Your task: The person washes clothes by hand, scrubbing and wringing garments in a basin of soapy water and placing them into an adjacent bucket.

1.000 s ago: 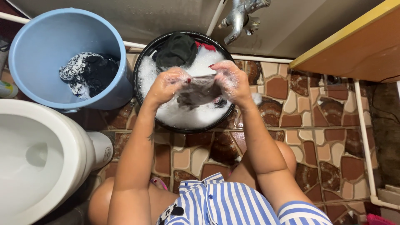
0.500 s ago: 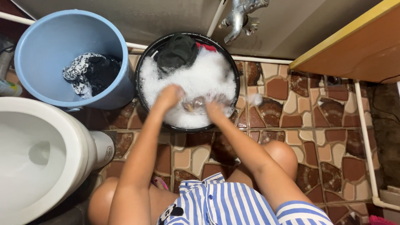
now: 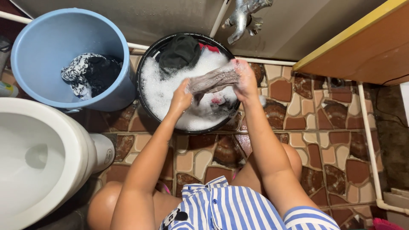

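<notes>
Both hands, left (image 3: 181, 99) and right (image 3: 245, 79), pinch a wet grey cloth (image 3: 211, 81) stretched above the basin (image 3: 147, 57), toward its 2 o'clock rim; soapy fingers may slip, dropping it or splashing suds onto the floor (image 3: 315, 127).

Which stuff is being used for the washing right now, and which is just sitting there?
In use:
left hand
right hand
grey cloth
black basin of suds

Just sitting:
blue bucket holding clothes
toilet
tap

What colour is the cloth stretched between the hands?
Grey-brown, wet and soapy cloth, seen in the head view.
</notes>
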